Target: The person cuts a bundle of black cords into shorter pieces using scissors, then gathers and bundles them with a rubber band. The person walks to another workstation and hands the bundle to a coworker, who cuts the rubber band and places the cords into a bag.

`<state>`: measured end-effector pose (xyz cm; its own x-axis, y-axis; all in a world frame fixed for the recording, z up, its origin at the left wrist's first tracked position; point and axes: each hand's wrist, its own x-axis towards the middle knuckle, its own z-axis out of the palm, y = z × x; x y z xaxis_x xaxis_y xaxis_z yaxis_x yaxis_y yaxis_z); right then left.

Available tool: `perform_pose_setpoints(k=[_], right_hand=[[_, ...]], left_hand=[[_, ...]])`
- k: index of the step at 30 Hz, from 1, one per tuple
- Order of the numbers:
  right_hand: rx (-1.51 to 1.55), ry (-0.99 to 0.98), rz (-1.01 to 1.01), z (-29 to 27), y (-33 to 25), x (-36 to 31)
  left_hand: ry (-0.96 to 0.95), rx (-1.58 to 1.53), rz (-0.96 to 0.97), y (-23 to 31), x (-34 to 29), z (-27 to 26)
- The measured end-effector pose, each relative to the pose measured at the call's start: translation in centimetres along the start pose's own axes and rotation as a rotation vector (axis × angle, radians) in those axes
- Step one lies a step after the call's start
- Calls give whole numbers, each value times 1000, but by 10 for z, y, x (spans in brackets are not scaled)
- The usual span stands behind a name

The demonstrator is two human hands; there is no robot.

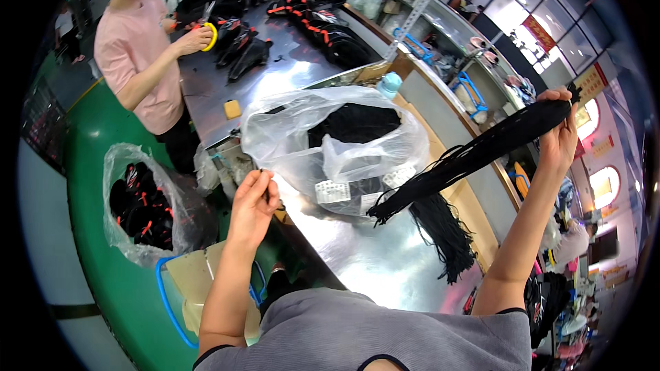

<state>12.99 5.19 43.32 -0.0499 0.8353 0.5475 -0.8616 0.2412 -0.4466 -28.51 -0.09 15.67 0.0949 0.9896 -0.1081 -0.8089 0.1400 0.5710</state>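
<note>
My right hand point(560, 136), raised at the right, is closed round the upper end of a bundle of long black cords point(481, 144). The loose ends hang slanting down to the left over the metal table point(385, 261). At the left, my left hand point(254, 205) is pinched beside the near-left edge of a big clear plastic bag point(275, 130); what is between its fingertips is too small to make out. Black material point(357, 124) fills the bag's mouth. A second bundle of black cords point(447, 240) lies on the table below the held one.
A co-worker in a pink shirt point(137, 62) holds yellow-handled scissors point(210, 36) over black pieces with orange strips point(247, 55). On the floor stands a plastic bag of similar pieces point(141, 206). A yellow block point(232, 108) lies on the far table; a blue-framed chair point(165, 295) stands left.
</note>
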Motion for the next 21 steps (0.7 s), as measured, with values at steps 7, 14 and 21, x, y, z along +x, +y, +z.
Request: perform_pose_setpoints(k=[7, 14, 21], right_hand=[[-145, 11, -79, 33, -47, 12], [-252, -86, -118, 61, -76, 28], [-341, -170, -97, 89, -86, 37]], left_hand=[[6, 20, -96, -26, -3, 7], [-42, 75, -179, -46, -1, 18], [-112, 115, -243, -62, 0, 24]])
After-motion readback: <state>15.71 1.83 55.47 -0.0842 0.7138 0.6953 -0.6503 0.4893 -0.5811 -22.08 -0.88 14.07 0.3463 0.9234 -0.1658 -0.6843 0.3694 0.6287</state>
